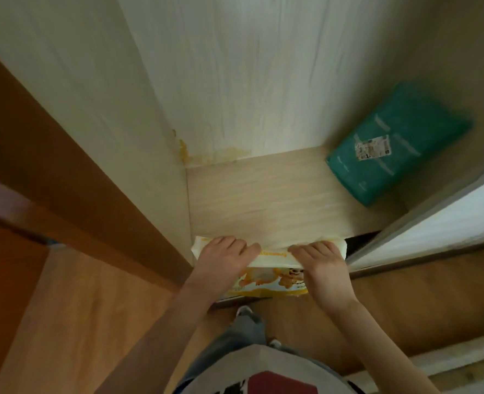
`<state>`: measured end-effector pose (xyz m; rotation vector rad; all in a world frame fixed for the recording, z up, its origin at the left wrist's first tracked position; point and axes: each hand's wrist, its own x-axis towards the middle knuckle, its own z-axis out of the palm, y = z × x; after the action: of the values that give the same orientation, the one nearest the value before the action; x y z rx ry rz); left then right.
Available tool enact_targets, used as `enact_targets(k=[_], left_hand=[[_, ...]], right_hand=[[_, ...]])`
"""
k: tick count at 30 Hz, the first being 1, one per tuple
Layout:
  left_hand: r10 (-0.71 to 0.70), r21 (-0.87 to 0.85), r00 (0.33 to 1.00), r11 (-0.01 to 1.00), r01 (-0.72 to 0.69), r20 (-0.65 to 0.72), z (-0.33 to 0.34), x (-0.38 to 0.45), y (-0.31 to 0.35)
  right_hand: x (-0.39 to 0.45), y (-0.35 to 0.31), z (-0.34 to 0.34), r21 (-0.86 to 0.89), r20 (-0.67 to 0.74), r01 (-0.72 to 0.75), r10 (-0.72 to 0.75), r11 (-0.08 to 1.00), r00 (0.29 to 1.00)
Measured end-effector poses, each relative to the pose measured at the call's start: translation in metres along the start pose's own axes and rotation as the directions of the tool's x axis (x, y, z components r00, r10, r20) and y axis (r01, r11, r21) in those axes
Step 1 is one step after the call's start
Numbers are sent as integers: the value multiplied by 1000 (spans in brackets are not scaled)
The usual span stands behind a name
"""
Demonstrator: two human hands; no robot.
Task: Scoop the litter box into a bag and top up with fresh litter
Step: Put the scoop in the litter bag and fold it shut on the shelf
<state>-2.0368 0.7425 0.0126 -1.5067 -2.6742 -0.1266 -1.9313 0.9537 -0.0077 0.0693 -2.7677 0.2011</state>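
Yellow-and-white litter bag (269, 275) with cartoon animal print, at the near edge of the cupboard shelf (263, 200), its white folded top resting on the shelf lip and its printed body hanging below, toward the floor. Gripped at the top by both hands. Left hand (223, 258) on the left part of the top fold, fingers (226, 241) curled over the far side and clamped on the bag, thumb pointing right along the fold. Right hand (321, 264) on the right part, fingers (320, 247) likewise curled over the fold and clamped on it, thumb pointing left; the two thumbs near each other, not touching. Printed lettering along the fold, too blurred to read.

Pale wood-grain shelf beneath, with a pale back panel (235, 81) rising behind it, stained yellowish at the lower left corner. Teal packet (397, 143) with a white label lying far right on the same shelf, well apart from the bag; possibly a pack of pads, though too soft in focus to tell. Brown wooden door frame (50, 155) to the left, white sliding door (434, 223) at the right edge. Wooden floor (93, 322) below, with grey trouser legs (243, 331) and light shoes near the bottom.
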Motion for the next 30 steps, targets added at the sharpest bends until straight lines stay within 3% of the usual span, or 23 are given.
enact_targets(k=[16,24,30], left_hand=[[-228,9,971,973,230,-67,18,63,-63],[-386,35,916,920,391,-107,48,92,-73],[-536,21,842,843,538,-65,67,100,-76]], right_hand=[[128,49,43,51,-17,218,-217,975,976],[182,86,82,91,-4,406,-407,910,913],[222,103,115,131,44,554,-563,822,825]])
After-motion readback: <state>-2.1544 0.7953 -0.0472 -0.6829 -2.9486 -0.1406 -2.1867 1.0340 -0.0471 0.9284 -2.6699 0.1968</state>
